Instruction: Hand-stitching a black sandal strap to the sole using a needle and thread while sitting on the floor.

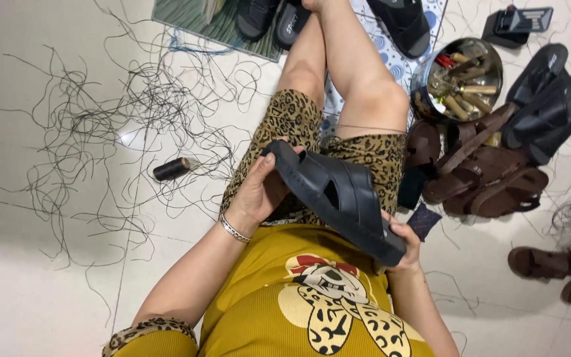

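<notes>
Both hands grasp the black sandal [338,198] over the lap, left hand [259,192] at its toe, right hand [401,244] under its heel; it looks light, stiff-soled, best gripped at the ends.

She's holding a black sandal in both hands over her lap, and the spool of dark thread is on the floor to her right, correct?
Not quite: the head view shows the spool on the floor to her left. Both hands, left and right, do hold the black sandal.
</notes>
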